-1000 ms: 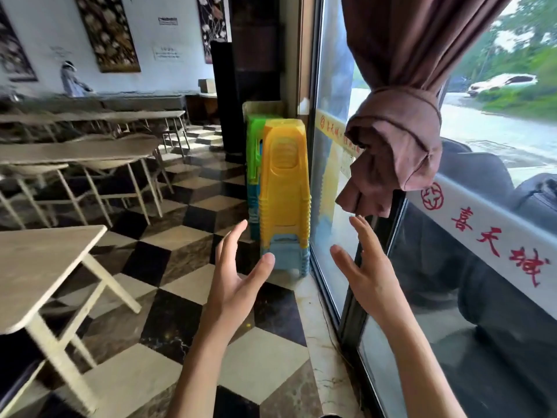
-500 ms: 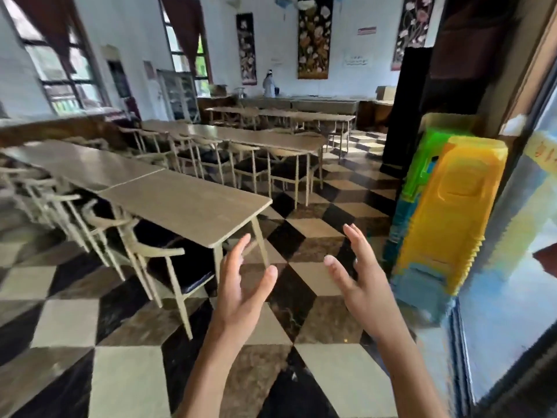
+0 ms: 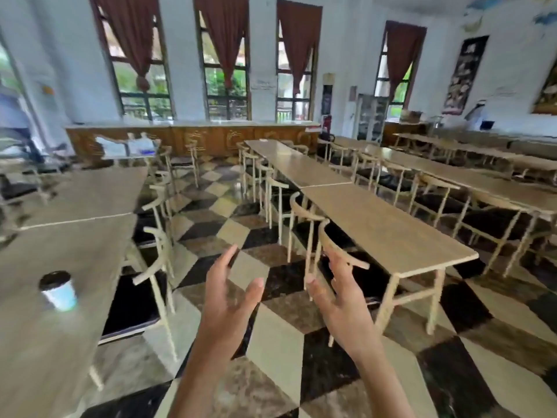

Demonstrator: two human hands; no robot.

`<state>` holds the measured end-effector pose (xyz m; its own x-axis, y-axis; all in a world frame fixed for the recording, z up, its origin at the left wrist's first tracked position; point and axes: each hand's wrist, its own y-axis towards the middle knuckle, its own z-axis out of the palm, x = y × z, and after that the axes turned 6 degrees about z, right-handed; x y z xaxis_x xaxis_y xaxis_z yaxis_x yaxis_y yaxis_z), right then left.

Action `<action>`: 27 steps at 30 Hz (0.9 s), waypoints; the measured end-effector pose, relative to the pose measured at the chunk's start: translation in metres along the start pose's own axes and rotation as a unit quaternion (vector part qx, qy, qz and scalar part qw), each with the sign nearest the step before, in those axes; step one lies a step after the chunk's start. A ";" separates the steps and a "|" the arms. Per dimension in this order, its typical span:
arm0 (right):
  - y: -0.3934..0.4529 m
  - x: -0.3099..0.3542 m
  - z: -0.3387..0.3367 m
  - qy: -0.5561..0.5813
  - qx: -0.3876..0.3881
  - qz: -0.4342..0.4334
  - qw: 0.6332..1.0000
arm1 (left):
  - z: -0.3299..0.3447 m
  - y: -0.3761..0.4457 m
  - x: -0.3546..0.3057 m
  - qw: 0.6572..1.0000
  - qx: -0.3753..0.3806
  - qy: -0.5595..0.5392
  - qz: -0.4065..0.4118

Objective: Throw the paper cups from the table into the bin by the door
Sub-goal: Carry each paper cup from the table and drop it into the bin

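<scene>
Fingers [image 3: 224,260] of left hand [image 3: 229,300] and right hand [image 3: 340,297]: spread, empty. Black-lidded pale-blue paper cup [image 3: 58,290]: upright on light wooden table [image 3: 45,342], left.

View swung left off window, paper cup [image 3: 58,290] on table [image 3: 45,342] now visible

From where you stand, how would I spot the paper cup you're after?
Look to the long wooden table on the left side of the dining hall, the one nearest the camera. Near its right edge stands the paper cup, upright, pale blue and white with a dark lid, the only thing visible on that tabletop.
</scene>
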<state>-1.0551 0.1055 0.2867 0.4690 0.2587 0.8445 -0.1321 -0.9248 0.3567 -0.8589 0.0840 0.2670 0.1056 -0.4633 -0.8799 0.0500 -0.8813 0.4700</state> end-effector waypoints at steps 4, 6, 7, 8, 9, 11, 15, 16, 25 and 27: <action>0.023 0.042 0.129 0.042 0.088 0.002 0.995 | -0.123 0.004 0.015 0.995 -0.094 0.024 -0.008; 0.028 0.062 0.185 0.057 0.128 -0.006 0.990 | -0.180 0.002 0.023 0.989 -0.142 0.036 -0.015; 0.029 0.070 0.210 0.061 0.149 -0.013 0.987 | -0.205 0.000 0.027 0.985 -0.162 0.048 -0.019; 0.030 0.078 0.234 0.067 0.172 -0.018 0.983 | -0.229 -0.004 0.030 0.981 -0.181 0.060 -0.027; 0.030 0.086 0.258 0.076 0.193 -0.017 0.978 | -0.252 -0.007 0.033 0.976 -0.200 0.075 -0.033; 0.033 0.099 0.302 0.092 0.228 -0.011 0.969 | -0.293 -0.013 0.040 0.965 -0.238 0.106 -0.044; 0.041 0.123 0.384 0.094 0.282 -0.046 0.954 | -0.361 -0.015 0.056 0.941 -0.289 0.164 -0.061; 0.045 0.128 0.404 0.098 0.294 -0.052 0.949 | -0.377 -0.014 0.061 0.936 -0.300 0.173 -0.062; 0.106 0.147 0.582 0.149 0.369 -0.024 0.917 | -0.512 0.048 0.135 0.901 -0.361 0.223 -0.093; 0.123 0.151 0.618 0.151 0.375 -0.011 0.915 | -0.538 0.065 0.150 0.893 -0.372 0.228 -0.108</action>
<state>-0.4611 -0.1417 0.2112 0.1860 0.2403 0.9527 0.5632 -0.8206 0.0971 -0.3056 0.0081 0.2032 0.3991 -0.0534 -0.9153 0.7471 -0.5598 0.3584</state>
